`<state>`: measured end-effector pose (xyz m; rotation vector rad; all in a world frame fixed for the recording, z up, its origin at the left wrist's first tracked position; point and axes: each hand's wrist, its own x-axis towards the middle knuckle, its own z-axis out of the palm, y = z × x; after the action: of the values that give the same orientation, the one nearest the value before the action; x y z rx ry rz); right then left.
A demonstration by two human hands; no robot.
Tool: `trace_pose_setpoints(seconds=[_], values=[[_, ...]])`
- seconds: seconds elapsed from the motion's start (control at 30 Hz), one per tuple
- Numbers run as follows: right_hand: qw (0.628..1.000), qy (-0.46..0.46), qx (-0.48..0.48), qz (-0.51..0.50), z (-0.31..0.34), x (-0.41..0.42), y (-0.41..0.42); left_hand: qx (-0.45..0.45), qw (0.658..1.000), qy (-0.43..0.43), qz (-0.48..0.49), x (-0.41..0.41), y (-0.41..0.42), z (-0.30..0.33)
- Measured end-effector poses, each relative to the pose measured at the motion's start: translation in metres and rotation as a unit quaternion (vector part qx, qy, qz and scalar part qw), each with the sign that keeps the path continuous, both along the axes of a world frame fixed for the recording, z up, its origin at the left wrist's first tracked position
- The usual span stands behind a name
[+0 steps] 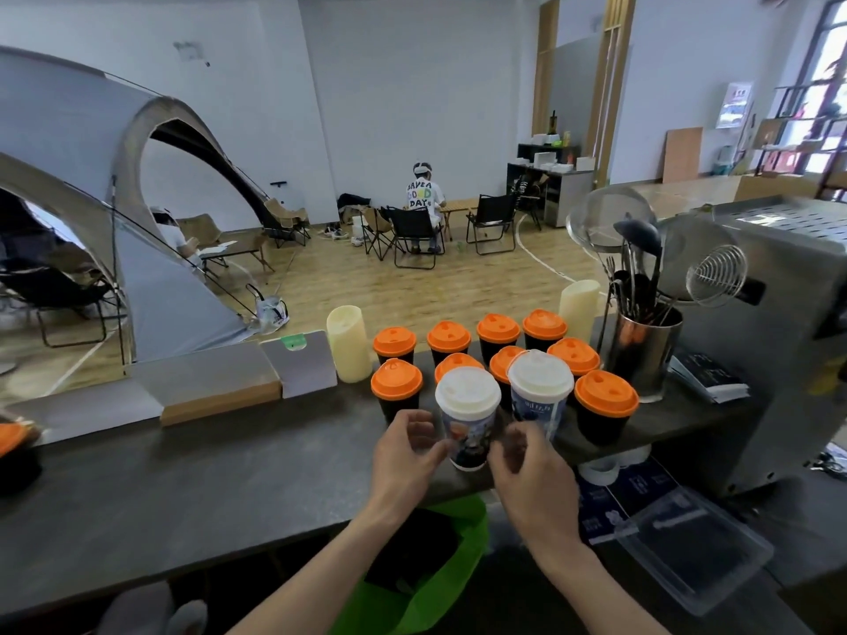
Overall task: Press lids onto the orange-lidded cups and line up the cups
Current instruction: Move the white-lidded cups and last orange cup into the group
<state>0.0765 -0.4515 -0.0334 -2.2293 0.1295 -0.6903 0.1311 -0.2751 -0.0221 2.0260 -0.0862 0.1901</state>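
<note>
Several black cups with orange lids (396, 380) stand in rough rows on the dark counter (229, 488), the nearest at the right (606, 394). Two printed cups with white lids stand in front of them, one near (467, 405) and one further right (541, 382). My left hand (408, 451) curls round the left side of the near white-lidded cup, thumb against its wall. On the cup's right side, the curled fingers of my right hand (527, 465) touch its lower part. This cup hides parts of the orange-lidded cups behind it.
Cream cylinders stand at the left (349, 343) and back right (578, 304) of the cups. A steel utensil holder (648, 355) and a steel machine (756, 323) are close on the right. Below the counter are a green bag (440, 570) and a clear box (696, 547). Another orange lid (13, 440) shows at the far left.
</note>
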Motion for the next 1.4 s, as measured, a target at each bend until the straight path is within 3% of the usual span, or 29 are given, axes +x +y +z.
trace_pose_setpoints(seconds=[0.17, 0.33, 0.5, 0.97, 1.17, 1.4], values=[[0.985, -0.073, -0.081, 0.133, 0.002, 0.004, 0.041, 0.001, 0.998, -0.009, 0.068, -0.002, 0.056, 0.011], [0.963, -0.028, -0.041, 0.263, 0.013, 0.032, 0.141, 0.019, 0.99, -0.023, 0.141, -0.026, 0.152, 0.022], [0.933, 0.015, -0.102, 0.344, 0.023, 0.06, 0.261, 0.068, 0.975, -0.028, 0.211, -0.044, 0.258, 0.023], [0.907, 0.062, -0.082, 0.409, 0.021, 0.124, 0.558, 0.169, 0.926, -0.036, 0.334, -0.013, 0.546, 0.016], [0.881, 0.106, -0.067, 0.457, 0.02, 0.149, 0.622, 0.121, 0.94, 0.016, 0.319, 0.018, 0.594, 0.005], [0.878, 0.115, -0.067, 0.459, 0.008, 0.158, 0.623, 0.117, 0.949, 0.012, 0.293, 0.027, 0.572, -0.001]])
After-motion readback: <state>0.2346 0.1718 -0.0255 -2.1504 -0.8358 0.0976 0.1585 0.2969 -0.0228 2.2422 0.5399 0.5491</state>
